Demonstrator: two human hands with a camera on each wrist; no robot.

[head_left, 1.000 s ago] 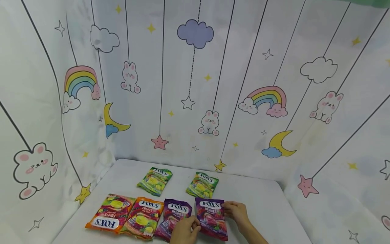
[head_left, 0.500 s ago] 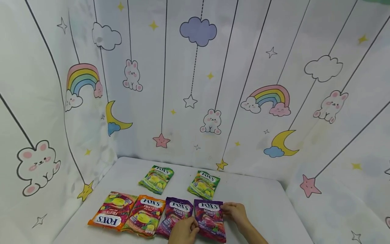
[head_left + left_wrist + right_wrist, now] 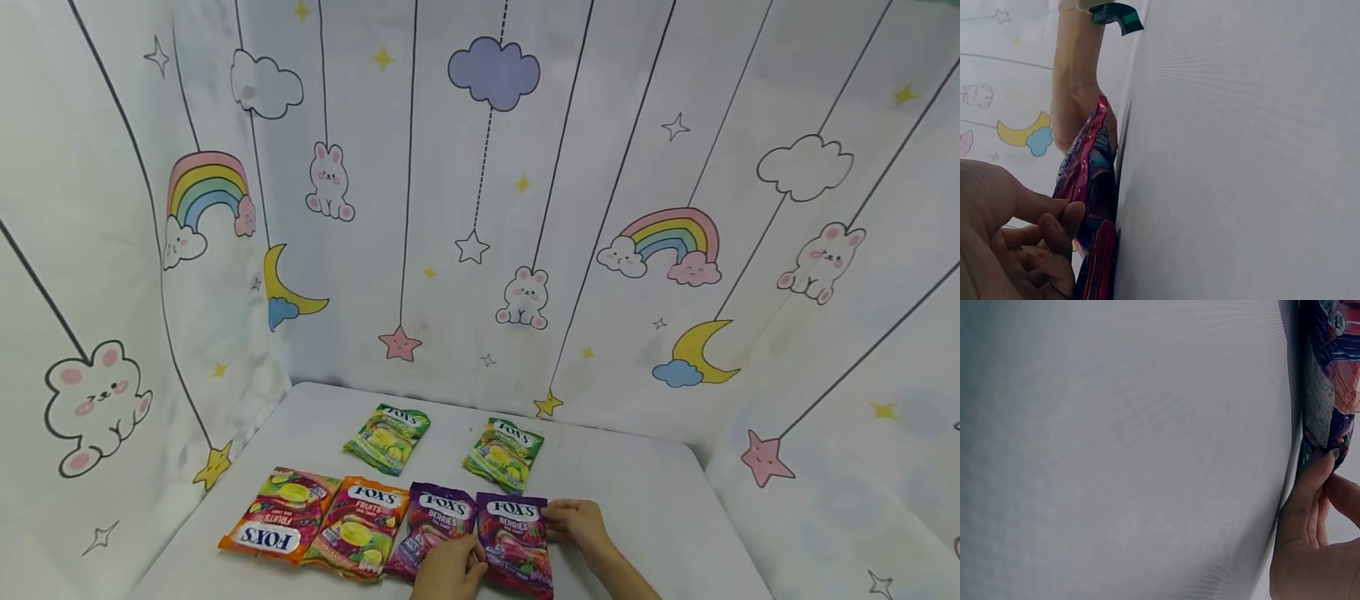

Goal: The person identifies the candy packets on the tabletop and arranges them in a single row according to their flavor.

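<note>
So it holds steady, presumably, your left hand (image 3: 448,570) and right hand (image 3: 579,528) pinch the purple bag (image 3: 514,542) nearest the surface's (image 3: 660,500) right edge.

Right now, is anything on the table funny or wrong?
Yes: the leftmost FOX'S Fruits bag has its lettering upside down, while the other Fruits bag, the two purple Berries bags and the two green FOX'S bags read right way up. Nothing looks spilled.
</note>
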